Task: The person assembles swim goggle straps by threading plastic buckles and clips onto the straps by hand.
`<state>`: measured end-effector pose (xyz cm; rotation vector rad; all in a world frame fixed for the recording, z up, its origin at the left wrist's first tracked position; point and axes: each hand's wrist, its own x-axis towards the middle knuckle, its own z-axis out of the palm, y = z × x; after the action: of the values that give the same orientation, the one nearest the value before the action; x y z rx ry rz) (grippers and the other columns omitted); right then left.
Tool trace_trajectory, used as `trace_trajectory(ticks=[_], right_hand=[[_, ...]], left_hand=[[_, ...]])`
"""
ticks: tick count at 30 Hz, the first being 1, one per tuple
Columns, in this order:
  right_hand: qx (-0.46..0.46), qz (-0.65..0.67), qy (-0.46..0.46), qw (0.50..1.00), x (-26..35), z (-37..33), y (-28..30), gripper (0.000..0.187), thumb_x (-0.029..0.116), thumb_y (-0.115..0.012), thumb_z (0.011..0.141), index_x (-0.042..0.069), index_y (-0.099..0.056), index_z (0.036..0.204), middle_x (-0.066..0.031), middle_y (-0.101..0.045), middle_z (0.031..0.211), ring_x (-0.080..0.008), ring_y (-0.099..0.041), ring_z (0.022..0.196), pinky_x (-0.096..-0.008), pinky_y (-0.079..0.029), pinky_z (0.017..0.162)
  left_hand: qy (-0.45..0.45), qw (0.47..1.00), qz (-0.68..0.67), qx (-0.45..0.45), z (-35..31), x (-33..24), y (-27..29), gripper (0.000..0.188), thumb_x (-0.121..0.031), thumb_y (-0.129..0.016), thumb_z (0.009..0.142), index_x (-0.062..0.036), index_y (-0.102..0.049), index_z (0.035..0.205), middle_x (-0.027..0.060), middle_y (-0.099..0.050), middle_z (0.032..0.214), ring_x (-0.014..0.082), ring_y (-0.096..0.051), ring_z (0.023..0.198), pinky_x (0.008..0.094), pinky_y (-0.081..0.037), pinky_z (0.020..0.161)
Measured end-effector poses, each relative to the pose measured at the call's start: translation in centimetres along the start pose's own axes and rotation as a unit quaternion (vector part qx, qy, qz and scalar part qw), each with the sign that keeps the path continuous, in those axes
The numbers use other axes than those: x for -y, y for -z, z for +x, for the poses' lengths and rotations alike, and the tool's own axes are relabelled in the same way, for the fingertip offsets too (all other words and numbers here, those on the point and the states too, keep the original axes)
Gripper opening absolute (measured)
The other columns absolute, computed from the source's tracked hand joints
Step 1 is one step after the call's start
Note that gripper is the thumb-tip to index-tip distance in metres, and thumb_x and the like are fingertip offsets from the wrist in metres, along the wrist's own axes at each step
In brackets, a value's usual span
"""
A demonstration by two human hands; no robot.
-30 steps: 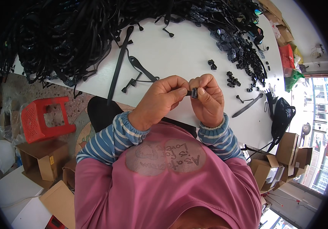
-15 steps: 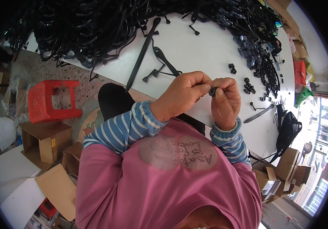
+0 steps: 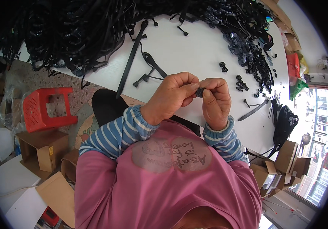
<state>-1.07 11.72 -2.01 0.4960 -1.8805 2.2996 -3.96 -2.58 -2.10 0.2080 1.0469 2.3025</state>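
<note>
Left hand (image 3: 173,97) and right hand (image 3: 215,101) meet above the white tabletop (image 3: 194,49), both pinching a small black plastic clip (image 3: 200,92) between fingertips, held close for sight; loose black straps (image 3: 95,30) lie heaped beyond.

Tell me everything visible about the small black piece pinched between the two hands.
The small black piece is dark, matte and looks like plastic. Only a sliver shows, so its full shape cannot be told. It is held above the near edge of the white table, in front of the pink-clad chest. The left hand pinches it from the left with its fingertips, and the right hand presses its thumb and fingers on it from the right. Nothing else touches it.
</note>
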Motion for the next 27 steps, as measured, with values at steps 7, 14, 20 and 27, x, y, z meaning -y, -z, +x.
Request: trace_trajectory(ticks=[7, 14, 20, 27], right_hand=[[-0.006, 0.091, -0.021, 0.996, 0.0, 0.2, 1.1, 0.009, 0.001, -0.047, 0.085, 0.002, -0.043, 0.093, -0.0056, -0.053, 0.084, -0.0113, -0.05, 0.077, -0.0252, -0.042, 0.075], [-0.007, 0.162, -0.059, 0.985, 0.3, 0.3, 1.3, 0.01, 0.004, -0.049, 0.085, 0.002, -0.043, 0.093, -0.0069, -0.054, 0.085, -0.0124, -0.05, 0.078, -0.0272, -0.042, 0.076], [-0.026, 0.021, 0.001, 0.999, 0.2, -0.1, 0.7, 0.009, 0.001, -0.049, 0.084, 0.002, -0.043, 0.092, -0.006, -0.053, 0.083, -0.0127, -0.051, 0.073, -0.024, -0.042, 0.069], [-0.034, -0.27, 0.15, 0.95, 0.0, -0.3, 1.1, 0.012, -0.006, -0.052, 0.078, 0.002, -0.047, 0.085, -0.0073, -0.052, 0.074, -0.0156, -0.049, 0.064, -0.0243, -0.041, 0.059]], left_hand=[[-0.02, 0.999, 0.006, 0.024, -0.1, 0.1, -0.7, 0.009, -0.005, -0.046, 0.086, -0.0004, -0.052, 0.091, 0.0, -0.048, 0.069, 0.0036, -0.04, 0.052, 0.0159, -0.032, 0.044], [-0.036, 0.998, 0.042, -0.003, -0.1, -0.2, -1.3, 0.01, -0.006, -0.047, 0.086, -0.002, -0.051, 0.094, 0.0017, -0.052, 0.073, 0.005, -0.041, 0.054, 0.0169, -0.032, 0.047], [-0.033, 0.999, 0.039, -0.011, 0.0, 0.1, -0.7, 0.009, -0.01, -0.051, 0.086, -0.0032, -0.05, 0.091, 0.0031, -0.052, 0.072, 0.0053, -0.043, 0.055, 0.0173, -0.034, 0.047], [-0.137, 0.944, 0.299, 0.016, -0.1, 1.0, -0.4, 0.014, -0.011, -0.057, 0.083, -0.0011, -0.049, 0.078, 0.0059, -0.053, 0.073, 0.0085, -0.048, 0.053, 0.0214, -0.038, 0.046]])
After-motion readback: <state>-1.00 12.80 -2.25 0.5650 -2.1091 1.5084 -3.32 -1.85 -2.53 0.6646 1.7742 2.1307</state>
